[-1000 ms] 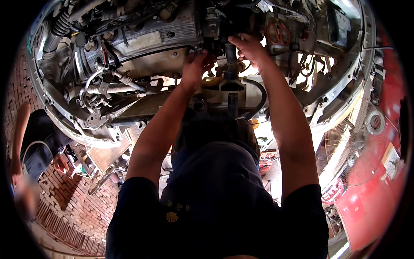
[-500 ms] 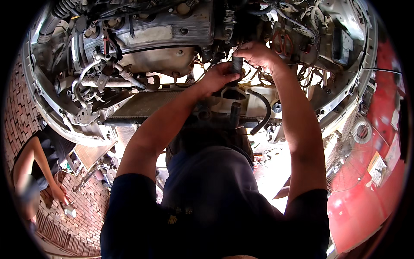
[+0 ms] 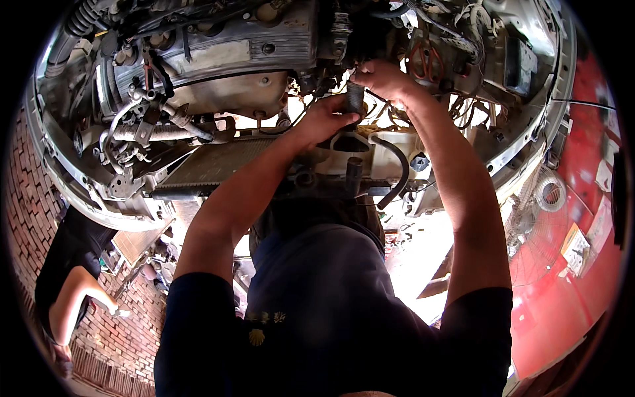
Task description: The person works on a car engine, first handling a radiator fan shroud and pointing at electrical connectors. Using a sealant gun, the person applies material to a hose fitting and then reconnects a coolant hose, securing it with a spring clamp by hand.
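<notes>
Both hands meet over the front of an open engine bay. My left hand is closed round the lower part of a short, dark grey ridged hose, thumb toward me. At its upper end, my right hand pinches with curled fingers; whether it grips the hose itself or a small part on it is hidden. Below the hands lies the radiator, with a black upright hose stub and a curved black hose to its right.
The engine fills the far left. Orange-handled pliers hang among wiring at the far right. Metal pipes stand left of the radiator. A wire-caged fan is beside a red panel. Another person bends over the brick floor.
My hands keep their hold on the hose, with little movement. The view has shifted slightly. The other person at the lower left has moved, an arm now reaching lower over the bricks.
</notes>
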`<control>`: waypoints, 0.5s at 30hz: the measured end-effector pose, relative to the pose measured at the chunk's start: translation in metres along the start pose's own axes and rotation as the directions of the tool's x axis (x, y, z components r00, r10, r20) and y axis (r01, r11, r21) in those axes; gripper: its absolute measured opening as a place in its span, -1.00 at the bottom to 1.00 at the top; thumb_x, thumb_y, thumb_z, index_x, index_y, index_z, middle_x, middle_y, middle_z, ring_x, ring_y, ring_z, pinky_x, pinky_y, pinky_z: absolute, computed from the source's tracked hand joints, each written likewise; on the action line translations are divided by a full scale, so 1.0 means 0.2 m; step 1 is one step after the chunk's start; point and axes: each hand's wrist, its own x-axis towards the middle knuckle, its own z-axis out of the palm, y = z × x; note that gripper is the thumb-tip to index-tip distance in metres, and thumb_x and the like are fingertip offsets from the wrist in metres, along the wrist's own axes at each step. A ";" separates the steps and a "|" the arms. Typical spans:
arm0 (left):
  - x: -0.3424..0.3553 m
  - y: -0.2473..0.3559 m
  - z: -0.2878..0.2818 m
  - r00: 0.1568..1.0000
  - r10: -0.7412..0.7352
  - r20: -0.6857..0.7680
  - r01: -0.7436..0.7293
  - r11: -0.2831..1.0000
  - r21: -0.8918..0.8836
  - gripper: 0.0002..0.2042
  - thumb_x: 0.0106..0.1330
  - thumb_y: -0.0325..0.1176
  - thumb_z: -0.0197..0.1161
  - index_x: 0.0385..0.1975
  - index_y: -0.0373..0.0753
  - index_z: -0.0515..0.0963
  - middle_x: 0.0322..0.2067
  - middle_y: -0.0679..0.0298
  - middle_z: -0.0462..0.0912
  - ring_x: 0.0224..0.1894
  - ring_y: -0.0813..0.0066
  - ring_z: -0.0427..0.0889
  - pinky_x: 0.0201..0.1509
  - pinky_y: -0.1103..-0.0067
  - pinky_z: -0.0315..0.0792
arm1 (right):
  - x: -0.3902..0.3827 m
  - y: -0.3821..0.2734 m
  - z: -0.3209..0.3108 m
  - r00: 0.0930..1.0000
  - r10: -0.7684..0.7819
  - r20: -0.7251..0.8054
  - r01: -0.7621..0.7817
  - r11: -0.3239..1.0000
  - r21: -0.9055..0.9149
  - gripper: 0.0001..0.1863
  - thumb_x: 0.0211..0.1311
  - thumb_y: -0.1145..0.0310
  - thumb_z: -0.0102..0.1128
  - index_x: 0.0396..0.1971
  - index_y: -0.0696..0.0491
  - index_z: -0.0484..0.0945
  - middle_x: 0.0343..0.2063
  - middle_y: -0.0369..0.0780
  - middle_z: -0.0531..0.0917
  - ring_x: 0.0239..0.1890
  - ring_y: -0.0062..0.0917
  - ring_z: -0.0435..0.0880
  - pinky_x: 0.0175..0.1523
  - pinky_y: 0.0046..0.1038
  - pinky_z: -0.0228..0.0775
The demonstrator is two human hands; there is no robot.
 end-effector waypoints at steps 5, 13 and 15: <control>0.00 -0.03 -0.01 1.000 0.018 0.014 -0.017 0.998 -0.067 -0.55 0.47 -0.29 0.41 0.28 -0.27 0.54 0.15 0.25 0.71 0.22 0.45 0.60 0.38 0.44 0.42 | -0.07 0.00 0.08 0.987 0.157 -0.046 -0.135 0.941 0.312 -0.58 0.46 0.05 0.30 -0.15 0.18 0.72 -0.44 -0.22 0.70 -0.44 -0.46 0.58 -0.29 -0.30 0.47; -0.02 -0.01 0.01 0.998 0.066 -0.024 -0.068 0.993 -0.098 -0.59 0.44 -0.32 0.42 0.24 -0.26 0.58 0.07 0.22 0.75 0.15 0.43 0.65 0.32 0.44 0.48 | -0.26 0.05 0.02 0.947 0.224 -0.229 -0.049 0.808 0.587 -0.58 0.54 0.03 0.22 -0.10 0.15 0.68 -0.45 -0.33 0.58 -0.47 -0.67 0.41 -0.39 -0.41 0.28; -0.03 0.00 0.01 0.999 0.033 -0.004 -0.033 0.993 -0.114 -0.55 0.46 -0.31 0.40 0.29 -0.27 0.54 0.13 0.22 0.72 0.19 0.45 0.62 0.35 0.45 0.44 | -0.32 0.14 -0.04 0.926 0.223 -0.304 -0.159 0.962 0.222 -0.58 0.52 0.01 0.22 -0.10 0.12 0.70 -0.41 -0.21 0.69 -0.42 -0.51 0.61 -0.32 -0.30 0.41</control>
